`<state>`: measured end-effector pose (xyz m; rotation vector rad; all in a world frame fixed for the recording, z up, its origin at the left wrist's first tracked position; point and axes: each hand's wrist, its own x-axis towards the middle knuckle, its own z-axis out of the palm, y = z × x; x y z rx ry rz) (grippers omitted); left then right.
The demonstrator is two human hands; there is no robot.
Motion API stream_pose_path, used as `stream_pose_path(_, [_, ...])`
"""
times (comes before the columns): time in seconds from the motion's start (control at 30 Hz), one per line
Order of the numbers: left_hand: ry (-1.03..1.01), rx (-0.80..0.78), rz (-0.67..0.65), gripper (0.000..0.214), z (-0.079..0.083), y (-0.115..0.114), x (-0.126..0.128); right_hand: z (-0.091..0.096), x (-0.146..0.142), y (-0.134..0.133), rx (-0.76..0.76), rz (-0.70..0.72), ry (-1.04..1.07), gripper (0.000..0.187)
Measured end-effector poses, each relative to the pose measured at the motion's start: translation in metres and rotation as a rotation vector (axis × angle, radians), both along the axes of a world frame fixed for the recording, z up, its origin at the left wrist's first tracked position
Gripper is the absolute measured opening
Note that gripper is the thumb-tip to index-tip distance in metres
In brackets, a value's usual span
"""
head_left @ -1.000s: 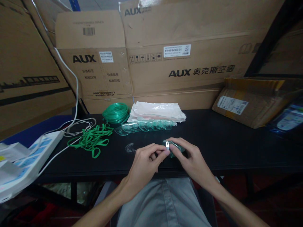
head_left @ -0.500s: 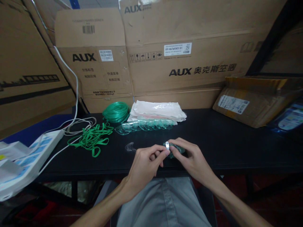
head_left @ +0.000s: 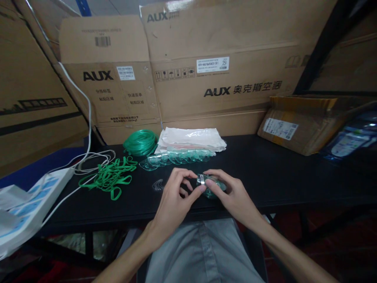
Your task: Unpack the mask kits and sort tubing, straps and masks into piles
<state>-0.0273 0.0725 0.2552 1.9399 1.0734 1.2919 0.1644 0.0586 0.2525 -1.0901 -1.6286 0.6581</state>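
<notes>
Brown cardboard panels [head_left: 188,39] printed "AUX" stood behind a black counter [head_left: 282,177]. Near its front edge, a clear green plastic piece [head_left: 211,192] with a small metal strip [head_left: 202,179] was between the person's two hands. The right hand [head_left: 235,194] had its grip clamped on the piece, thumb beside the strip. The left hand [head_left: 176,192] had its thumb and index finger at the piece's left end; whether that grip pinched it or only touched it could not be told. Further back lay a row of similar clear green pieces [head_left: 178,158], white packets [head_left: 191,138] and coiled green tubing [head_left: 140,142]. Tangled green straps [head_left: 110,175] lay to the left, near a white power strip [head_left: 26,212].
</notes>
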Motion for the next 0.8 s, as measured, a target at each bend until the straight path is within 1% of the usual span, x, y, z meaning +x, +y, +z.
stream_pose_path(0.1, [0.084, 0.054, -0.101, 0.02, 0.007, 0.001, -0.004, 0.0, 0.0, 0.0, -0.041, 0.039, 0.061, 0.025])
stream_pose_path(0.17, [0.143, 0.089, -0.15, 0.023, 0.011, 0.001, -0.008, 0.0, 0.0, 0.002, -0.064, 0.072, 0.084, 0.025])
stream_pose_path(0.23, [0.191, 0.131, -0.171, 0.028, 0.013, 0.002, -0.013, 0.001, 0.0, 0.003, -0.081, 0.098, 0.118, 0.025])
stream_pose_path(0.33, [0.249, 0.167, -0.165, 0.033, 0.015, 0.005, -0.019, 0.001, 0.001, 0.004, -0.094, 0.117, 0.147, 0.025])
stream_pose_path(0.43, [0.267, 0.161, -0.126, 0.032, 0.015, 0.008, -0.024, 0.0, 0.003, 0.003, -0.09, 0.165, 0.092, 0.026])
stream_pose_path(0.57, [0.264, 0.12, -0.109, 0.035, 0.018, 0.011, -0.029, -0.003, 0.004, 0.002, -0.043, 0.232, 0.015, 0.043])
stream_pose_path(0.67, [0.262, 0.109, -0.126, 0.032, 0.019, 0.01, -0.031, -0.003, 0.004, 0.002, -0.029, 0.215, -0.01, 0.038])
stream_pose_path(0.8, [0.282, 0.148, -0.143, 0.031, 0.017, 0.01, -0.032, -0.003, 0.001, 0.002, -0.02, 0.16, -0.064, 0.033])
